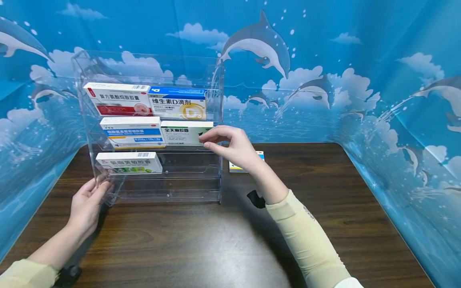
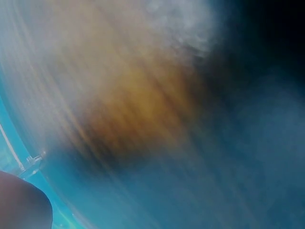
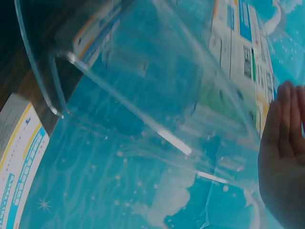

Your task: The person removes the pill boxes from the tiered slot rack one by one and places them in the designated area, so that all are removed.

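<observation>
A clear tiered display rack (image 1: 191,196) stands on the table, tilted back, with medicine boxes on its upper three tiers. My left hand (image 1: 88,200) grips the rack's lower left side, thumb in front. On the second tier, my right hand (image 1: 234,146) has its fingertips at the right end of a white and green medicine box (image 1: 180,134), partly covering it. In the right wrist view the fingers (image 3: 284,119) look straight. Beside that box lies a white and blue medicine box (image 1: 133,132). The left wrist view is mostly blur.
The top row holds a red and white box (image 1: 119,100) and a vitamin D box (image 1: 178,104). A white box with green print (image 1: 129,164) sits on the third tier. Behind my right hand, another medicine box (image 1: 235,167) rests on the table (image 1: 201,244). A dolphin-print curtain (image 1: 324,48) surrounds the table.
</observation>
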`<action>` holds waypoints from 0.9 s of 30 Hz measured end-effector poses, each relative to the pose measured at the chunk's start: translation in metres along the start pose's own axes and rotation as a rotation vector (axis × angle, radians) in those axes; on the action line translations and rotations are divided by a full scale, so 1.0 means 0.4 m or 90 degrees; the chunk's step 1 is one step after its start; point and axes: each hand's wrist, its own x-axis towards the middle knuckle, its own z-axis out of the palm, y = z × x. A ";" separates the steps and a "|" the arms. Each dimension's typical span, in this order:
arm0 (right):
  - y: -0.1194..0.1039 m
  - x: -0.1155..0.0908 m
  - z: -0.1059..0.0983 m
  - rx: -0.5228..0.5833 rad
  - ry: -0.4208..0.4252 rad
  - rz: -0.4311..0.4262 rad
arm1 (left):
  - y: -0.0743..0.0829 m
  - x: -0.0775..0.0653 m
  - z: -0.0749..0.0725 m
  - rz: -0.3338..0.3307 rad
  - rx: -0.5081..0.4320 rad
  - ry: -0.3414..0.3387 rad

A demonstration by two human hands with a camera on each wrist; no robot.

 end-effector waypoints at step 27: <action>0.006 0.066 0.280 -0.007 -0.018 0.049 | -0.004 0.001 -0.006 0.013 0.006 -0.014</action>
